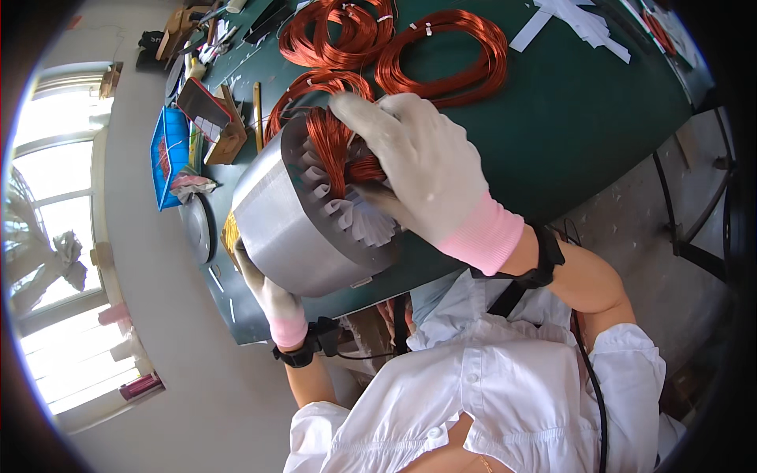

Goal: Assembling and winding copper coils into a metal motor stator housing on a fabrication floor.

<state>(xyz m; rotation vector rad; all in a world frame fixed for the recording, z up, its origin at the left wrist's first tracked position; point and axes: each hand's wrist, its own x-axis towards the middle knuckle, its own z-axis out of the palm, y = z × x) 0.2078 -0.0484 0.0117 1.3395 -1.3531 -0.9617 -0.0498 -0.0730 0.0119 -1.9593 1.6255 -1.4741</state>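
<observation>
Far left on the table (599, 118): a blue tray (168, 158), with a small dark tablet-like thing on a wooden stand (211, 114) just beside it, and a round grey disc (199, 227) below, near the table edge.

My left hand (272, 296), white glove with pink cuff and a black wrist strap, is under the steel stator core (296, 229), cupping its lower edge. The fingers are mostly hidden behind the metal, so I cannot tell how they are set. The core is tilted, with its open face turned up and right, held over the near table edge against my body. White paper slot liners (355, 213) fan out around the inner bore.

A copper wire coil (335, 146) sits in the core's slots at the top. My right hand (422, 169), same kind of glove, lies over the face of the core, fingers pressed together and curled down onto the copper bundle, with the thumb side on the liners.

Behind, further right on the table: loose copper wire hanks (441, 55), several loops overlapping, then white paper strips (576, 24) at the far right top. A metal table frame leg (694, 229) shows at the right edge.
</observation>
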